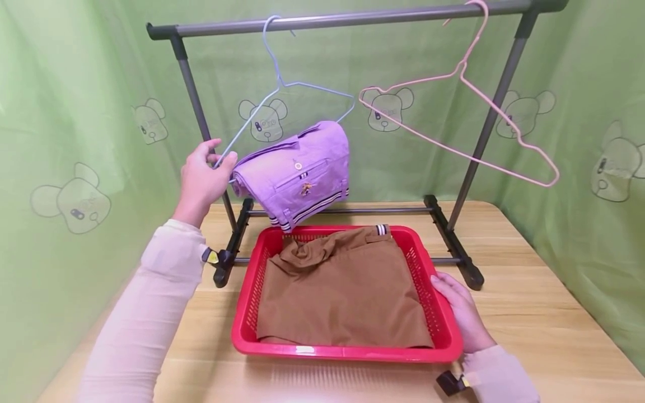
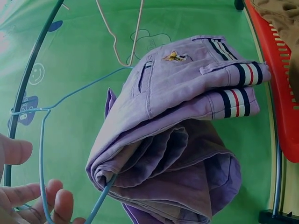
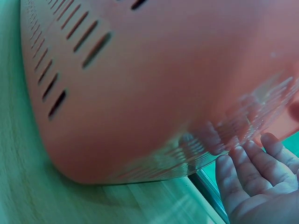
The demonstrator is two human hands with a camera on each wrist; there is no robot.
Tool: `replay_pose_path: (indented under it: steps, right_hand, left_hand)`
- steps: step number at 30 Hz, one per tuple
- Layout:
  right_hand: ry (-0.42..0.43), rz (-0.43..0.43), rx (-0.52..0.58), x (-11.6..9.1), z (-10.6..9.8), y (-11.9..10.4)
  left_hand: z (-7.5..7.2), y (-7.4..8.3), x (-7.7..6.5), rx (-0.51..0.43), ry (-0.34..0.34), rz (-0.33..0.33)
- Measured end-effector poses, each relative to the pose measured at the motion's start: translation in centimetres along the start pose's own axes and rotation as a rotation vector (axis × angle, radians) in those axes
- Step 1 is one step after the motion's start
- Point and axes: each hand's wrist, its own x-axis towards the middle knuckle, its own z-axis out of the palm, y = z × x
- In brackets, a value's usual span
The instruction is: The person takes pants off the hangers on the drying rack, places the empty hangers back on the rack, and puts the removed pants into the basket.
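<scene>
A lilac pair of trousers [image 1: 317, 173] with striped trim hangs folded over the lower bar of a blue wire hanger [image 1: 309, 85]. My left hand [image 1: 204, 176] is at the hanger's left corner. In the left wrist view, its fingers [image 2: 63, 205] lie behind the wire while the thumb stands apart. On the table, a red basket [image 1: 347, 354] holds a folded brown garment [image 1: 342, 296] with a small striped tab. My right hand [image 1: 461, 308] is against the basket's right side. The right wrist view has those fingers [image 3: 254, 163] nearly straight beside the outer wall.
A grey metal rack [image 1: 373, 18] stands behind the basket, its black feet [image 1: 456, 246] on the wooden table [image 1: 524, 313]. A bare pink hanger [image 1: 433, 137] hangs on the right of its rail. Green curtains [image 1: 594, 73] printed with bear heads enclose the table.
</scene>
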Motion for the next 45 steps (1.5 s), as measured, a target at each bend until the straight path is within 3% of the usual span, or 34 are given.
replay_pose_path:
  steps: [12,23,37,45]
  right_hand:
    - [0.01,-0.003,-0.003,0.0,0.0,0.1]
    - [0.021,0.006,-0.03,-0.2,0.1,0.0]
    - [0.031,-0.009,-0.032,-0.2,0.2,0.1]
    - [-0.002,-0.039,0.013,-0.1,0.2,0.1]
  left_hand:
    - [0.5,-0.3,1.1,0.051,0.019,0.024]
    - [0.6,-0.1,1.3,-0.022,-0.041,-0.007]
    - [0.8,0.3,0.9,-0.056,-0.081,0.024]
    - [1.4,0.7,0.5,-0.123,-0.01,0.028]
